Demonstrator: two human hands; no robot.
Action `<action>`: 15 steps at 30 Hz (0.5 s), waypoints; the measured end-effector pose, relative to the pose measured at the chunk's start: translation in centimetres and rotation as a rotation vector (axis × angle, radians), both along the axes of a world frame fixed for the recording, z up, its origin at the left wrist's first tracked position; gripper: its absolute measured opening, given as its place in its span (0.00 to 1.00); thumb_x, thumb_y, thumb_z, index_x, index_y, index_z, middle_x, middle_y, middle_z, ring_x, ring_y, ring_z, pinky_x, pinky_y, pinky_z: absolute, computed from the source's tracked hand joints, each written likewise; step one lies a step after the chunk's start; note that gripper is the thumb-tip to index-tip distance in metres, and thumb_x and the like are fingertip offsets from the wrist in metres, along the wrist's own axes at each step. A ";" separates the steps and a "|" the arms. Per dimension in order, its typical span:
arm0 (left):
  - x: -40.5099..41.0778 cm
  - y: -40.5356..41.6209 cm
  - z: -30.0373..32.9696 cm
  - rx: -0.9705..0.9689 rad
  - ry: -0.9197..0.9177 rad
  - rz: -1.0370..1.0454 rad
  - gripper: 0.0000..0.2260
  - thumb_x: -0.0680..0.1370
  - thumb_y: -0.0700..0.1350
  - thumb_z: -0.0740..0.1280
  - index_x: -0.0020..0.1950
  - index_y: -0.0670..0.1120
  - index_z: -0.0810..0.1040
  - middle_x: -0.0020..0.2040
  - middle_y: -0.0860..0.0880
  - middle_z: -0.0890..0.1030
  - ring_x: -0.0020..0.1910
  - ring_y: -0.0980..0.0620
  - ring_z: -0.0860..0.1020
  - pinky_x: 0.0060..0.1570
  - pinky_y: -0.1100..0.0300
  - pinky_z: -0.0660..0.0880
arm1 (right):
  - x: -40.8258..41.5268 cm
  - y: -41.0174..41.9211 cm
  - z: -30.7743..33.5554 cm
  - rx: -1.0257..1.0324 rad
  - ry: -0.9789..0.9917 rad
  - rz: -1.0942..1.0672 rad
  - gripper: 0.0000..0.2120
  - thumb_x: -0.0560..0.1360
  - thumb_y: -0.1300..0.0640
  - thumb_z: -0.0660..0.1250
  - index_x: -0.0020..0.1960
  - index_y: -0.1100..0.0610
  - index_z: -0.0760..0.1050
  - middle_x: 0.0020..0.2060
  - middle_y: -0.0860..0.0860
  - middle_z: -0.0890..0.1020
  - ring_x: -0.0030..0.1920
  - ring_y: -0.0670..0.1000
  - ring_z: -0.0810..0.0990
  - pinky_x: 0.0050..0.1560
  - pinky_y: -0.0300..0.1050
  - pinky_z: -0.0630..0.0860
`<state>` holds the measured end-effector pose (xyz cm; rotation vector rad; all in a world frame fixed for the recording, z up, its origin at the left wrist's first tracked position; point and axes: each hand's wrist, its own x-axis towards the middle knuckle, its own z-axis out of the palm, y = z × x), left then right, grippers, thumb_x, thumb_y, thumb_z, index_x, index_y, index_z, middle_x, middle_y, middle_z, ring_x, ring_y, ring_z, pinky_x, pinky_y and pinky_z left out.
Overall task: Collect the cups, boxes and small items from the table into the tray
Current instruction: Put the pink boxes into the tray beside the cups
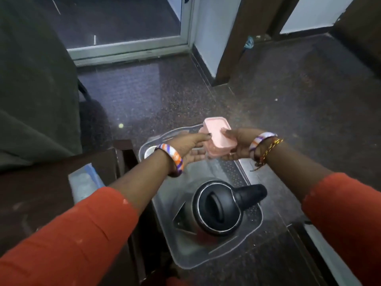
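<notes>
Care is best taken while the pink lidded box (pixel 218 137), gripped between left hand (pixel 190 148) and right hand (pixel 240 144) above the clear tray's (pixel 185 252) far end, is lowered level beyond the kettle (pixel 218 207).

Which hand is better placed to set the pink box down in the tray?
Probably the right hand: it cups the pink box from beneath, while the left hand touches only its side, above the tray.

Left hand (pixel 190 148) hides most of the white cup (pixel 149 152).
</notes>
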<state>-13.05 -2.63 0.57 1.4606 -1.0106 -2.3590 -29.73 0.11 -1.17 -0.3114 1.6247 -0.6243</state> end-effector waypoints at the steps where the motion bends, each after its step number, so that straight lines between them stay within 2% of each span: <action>1: -0.4 0.1 -0.9 0.022 -0.037 -0.006 0.02 0.77 0.41 0.63 0.45 0.45 0.72 0.40 0.47 0.70 0.39 0.52 0.71 0.43 0.61 0.71 | -0.5 0.3 -1.8 0.019 -0.029 -0.024 0.08 0.78 0.52 0.59 0.46 0.56 0.72 0.33 0.53 0.83 0.33 0.53 0.82 0.34 0.48 0.79; 3: -0.8 0.3 -2.6 0.062 -0.121 -0.035 0.08 0.77 0.41 0.63 0.55 0.42 0.70 0.48 0.42 0.72 0.42 0.49 0.73 0.46 0.59 0.73 | -0.7 0.6 -4.5 0.032 -0.050 -0.053 0.08 0.78 0.54 0.60 0.43 0.57 0.71 0.34 0.54 0.81 0.34 0.53 0.80 0.37 0.52 0.78; 6: -1.2 0.4 -3.8 0.091 -0.201 -0.074 0.19 0.78 0.41 0.61 0.68 0.35 0.65 0.66 0.32 0.68 0.59 0.39 0.74 0.62 0.52 0.70 | 0.1 0.5 -7.4 0.025 0.033 -0.010 0.08 0.76 0.55 0.64 0.42 0.59 0.72 0.38 0.56 0.78 0.39 0.57 0.78 0.45 0.58 0.76; 7: -1.3 0.5 -4.1 0.089 -0.214 -0.088 0.21 0.79 0.41 0.60 0.69 0.34 0.63 0.66 0.32 0.69 0.60 0.39 0.73 0.65 0.51 0.68 | 0.3 0.2 -8.0 0.020 0.076 0.016 0.09 0.76 0.55 0.64 0.42 0.60 0.73 0.38 0.57 0.78 0.39 0.57 0.78 0.44 0.58 0.77; 10: -1.7 0.1 -5.1 0.070 -0.242 -0.121 0.21 0.79 0.42 0.60 0.69 0.32 0.64 0.47 0.39 0.75 0.45 0.46 0.74 0.63 0.53 0.69 | 1.0 -1.0 -9.4 -0.010 0.154 0.040 0.10 0.76 0.55 0.65 0.49 0.63 0.73 0.43 0.60 0.77 0.38 0.57 0.77 0.32 0.48 0.77; 11: -1.6 0.0 -5.3 0.067 -0.244 -0.125 0.21 0.79 0.42 0.60 0.69 0.32 0.64 0.46 0.40 0.75 0.45 0.46 0.75 0.63 0.52 0.69 | 1.1 -1.4 -9.8 -0.026 0.171 0.051 0.11 0.76 0.54 0.64 0.51 0.62 0.73 0.43 0.60 0.77 0.37 0.56 0.77 0.29 0.46 0.76; 13: -1.5 -0.1 -5.6 0.056 -0.274 -0.137 0.22 0.79 0.42 0.60 0.69 0.33 0.64 0.60 0.35 0.75 0.59 0.39 0.75 0.66 0.52 0.68 | 1.3 -2.1 -10.2 -0.056 0.168 0.064 0.10 0.77 0.53 0.63 0.46 0.61 0.73 0.37 0.57 0.76 0.33 0.53 0.75 0.26 0.43 0.76; 14: -1.4 -0.2 -5.8 0.052 -0.289 -0.138 0.22 0.79 0.42 0.60 0.70 0.33 0.63 0.67 0.33 0.70 0.66 0.37 0.70 0.66 0.52 0.67 | 1.4 -2.3 -10.2 -0.076 0.149 0.042 0.11 0.77 0.54 0.63 0.40 0.60 0.72 0.35 0.56 0.76 0.33 0.52 0.75 0.27 0.44 0.76; 15: -1.3 -0.1 -5.8 0.048 -0.297 -0.133 0.22 0.79 0.41 0.60 0.70 0.33 0.63 0.70 0.33 0.67 0.69 0.37 0.67 0.66 0.52 0.67 | 1.4 -2.6 -10.4 -0.098 0.118 -0.002 0.13 0.77 0.54 0.63 0.37 0.59 0.71 0.35 0.56 0.76 0.33 0.52 0.74 0.30 0.46 0.76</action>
